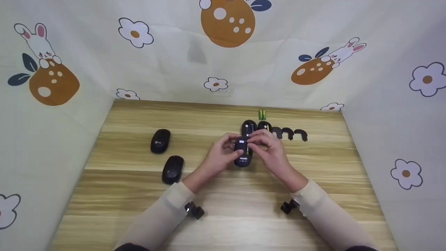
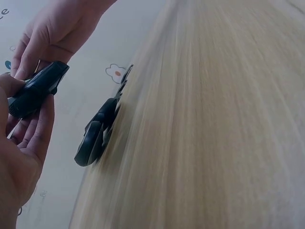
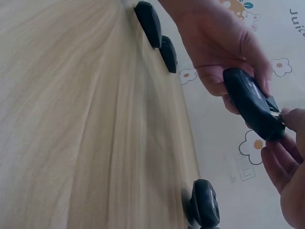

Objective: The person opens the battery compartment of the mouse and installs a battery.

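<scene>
Belly up above the table, a black computer mouse (image 1: 243, 161) is held by my left hand (image 1: 222, 150), its thumb across the underside and fingers around the far edge. A battery (image 1: 247, 151) shows in the open slot along its right side. Thumb and fingertips of my right hand (image 1: 271, 149) pinch at the battery's upper end. In the right wrist view, a shiny battery end (image 3: 276, 114) shows beside the right thumb; the rest is hidden. Just beyond the hands lie two more upturned mice, one black mouse (image 1: 248, 127) and another black mouse (image 1: 264, 125), partly covered by the right hand.
Two green batteries (image 1: 262, 114) lie side by side near the back edge. Several curved black covers (image 1: 287, 133) form a row right of the mice. At the left, two mice rest top up: a farther mouse (image 1: 160, 141) and a nearer mouse (image 1: 173, 169). Patterned cloth (image 1: 167, 69) surrounds the table.
</scene>
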{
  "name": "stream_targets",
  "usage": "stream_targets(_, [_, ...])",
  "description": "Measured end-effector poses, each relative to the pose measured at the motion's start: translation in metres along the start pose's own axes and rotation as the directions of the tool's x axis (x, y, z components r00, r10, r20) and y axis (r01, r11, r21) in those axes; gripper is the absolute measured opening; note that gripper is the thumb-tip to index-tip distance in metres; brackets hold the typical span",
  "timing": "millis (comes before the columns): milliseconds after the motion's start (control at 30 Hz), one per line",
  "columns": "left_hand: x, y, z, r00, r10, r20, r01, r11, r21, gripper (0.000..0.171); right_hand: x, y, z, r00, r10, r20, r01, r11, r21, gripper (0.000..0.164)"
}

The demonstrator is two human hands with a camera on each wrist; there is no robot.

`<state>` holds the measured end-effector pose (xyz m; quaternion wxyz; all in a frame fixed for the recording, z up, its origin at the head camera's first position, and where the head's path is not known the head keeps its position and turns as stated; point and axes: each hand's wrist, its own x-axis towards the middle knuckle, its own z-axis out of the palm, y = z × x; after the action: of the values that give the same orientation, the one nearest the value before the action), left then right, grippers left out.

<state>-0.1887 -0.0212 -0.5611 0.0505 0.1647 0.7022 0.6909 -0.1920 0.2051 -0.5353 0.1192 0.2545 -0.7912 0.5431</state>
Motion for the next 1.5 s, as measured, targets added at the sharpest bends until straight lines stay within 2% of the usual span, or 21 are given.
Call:
stream_targets(333, [0.000,0.001,0.001,1.000,0.025,-0.015,-0.025,1.000,-0.002,0.046,-0.005,0.004,0.003,0.993,-0.118,-0.026,0.117,0.992,-0.040,0.014])
stream_targets(600, [0.002,0.002,0.002,0.999,0.012,-0.035,-0.013,1.000,-0.015,0.048,-0.006,0.004,0.003,0.985,-0.173,0.002,0.172,0.983,-0.061,0.023])
stream_targets(767, [0.002,0.002,0.001,0.999,-0.005,-0.042,0.003,0.999,-0.035,0.049,-0.006,0.003,0.004,0.984,-0.176,0.003,0.176,0.983,-0.059,0.022])
stream_targets(867, [0.002,0.001,0.001,0.999,-0.009,-0.041,0.007,0.999,-0.038,0.050,-0.006,0.004,0.005,0.979,-0.202,0.011,0.202,0.973,-0.114,0.022])
stream_targets(933, [0.003,0.001,0.001,0.999,-0.010,-0.047,0.008,0.999,-0.050,0.049,-0.006,0.005,0.005,0.971,-0.238,0.030,0.240,0.954,-0.178,0.023])
stream_targets(1000, [0.003,0.001,0.000,0.999,-0.010,-0.054,0.006,0.997,-0.071,0.048,-0.006,0.005,0.005,0.962,-0.268,0.058,0.274,0.933,-0.235,0.028])
stream_targets(1100, [0.004,0.002,-0.001,0.998,-0.013,-0.060,0.007,0.995,-0.100,0.047,-0.007,0.006,0.004,0.954,-0.280,0.104,0.298,0.921,-0.250,0.036])
stream_targets(1333, [0.005,0.002,-0.003,0.999,-0.044,-0.031,0.039,0.990,-0.137,0.049,-0.009,0.012,0.000,0.950,-0.260,0.171,0.285,0.948,-0.141,0.058])
stream_targets(1500, [0.005,0.003,-0.004,0.998,-0.063,-0.013,0.060,0.988,-0.144,0.050,-0.010,0.015,-0.004,0.941,-0.249,0.228,0.283,0.951,-0.128,0.090])
